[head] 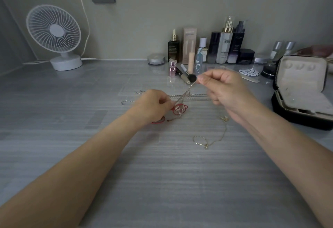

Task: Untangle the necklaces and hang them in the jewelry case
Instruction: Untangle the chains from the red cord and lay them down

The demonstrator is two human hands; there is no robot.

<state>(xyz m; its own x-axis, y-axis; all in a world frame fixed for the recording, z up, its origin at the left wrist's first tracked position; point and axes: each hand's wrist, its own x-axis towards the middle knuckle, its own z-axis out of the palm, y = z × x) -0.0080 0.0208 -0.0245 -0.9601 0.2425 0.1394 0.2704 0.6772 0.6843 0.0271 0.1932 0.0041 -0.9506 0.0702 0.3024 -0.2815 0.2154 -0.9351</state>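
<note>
A: At mid table [162, 182], item one?
B: Tangle [179, 109], red and silver strands. Left grip [153, 105] pinches it low, fingers curled.
A: Item two?
B: Chain [187, 92], taut, rising from tangle toward far right; right grip [225, 89] pinches its upper end. Next pull probably follows that line.
A: Destination?
B: Case [302, 76], open, right edge; right grip nearer. Gold necklace [210, 141] lies loose, apart.

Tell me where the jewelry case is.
Head view: the case sits open on the table's right side, right of the right hand and the bottles.
</note>
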